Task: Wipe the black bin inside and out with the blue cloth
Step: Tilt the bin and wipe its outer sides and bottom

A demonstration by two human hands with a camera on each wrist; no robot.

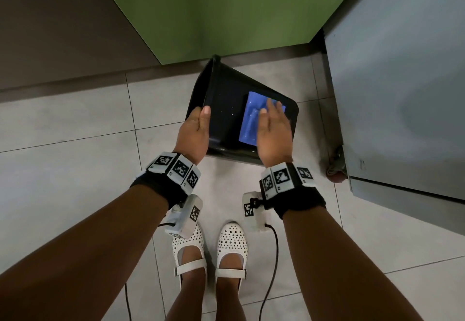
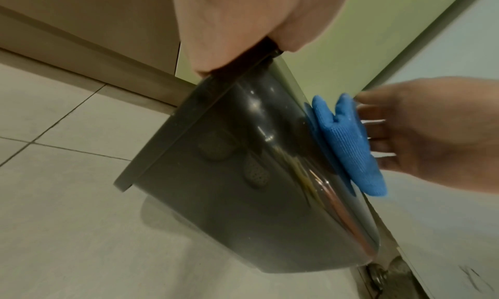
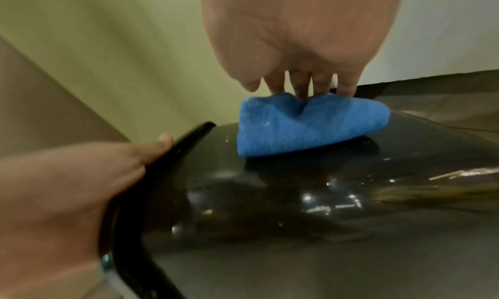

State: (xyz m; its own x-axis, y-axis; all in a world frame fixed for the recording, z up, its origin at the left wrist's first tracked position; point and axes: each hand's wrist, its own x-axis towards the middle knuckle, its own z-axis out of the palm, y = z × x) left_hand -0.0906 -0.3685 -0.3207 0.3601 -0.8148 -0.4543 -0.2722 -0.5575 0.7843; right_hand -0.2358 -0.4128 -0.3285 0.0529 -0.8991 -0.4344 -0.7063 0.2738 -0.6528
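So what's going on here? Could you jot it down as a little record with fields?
bin: black bin tipped on its side, held off the tiled floor
left hand: left hand grips the bin's rim
right hand: right hand presses the cloth flat with straight fingers
cloth: blue cloth lies on the bin's outer wall
surface being wiped: outside
surroundings: green panel, grey cabinet
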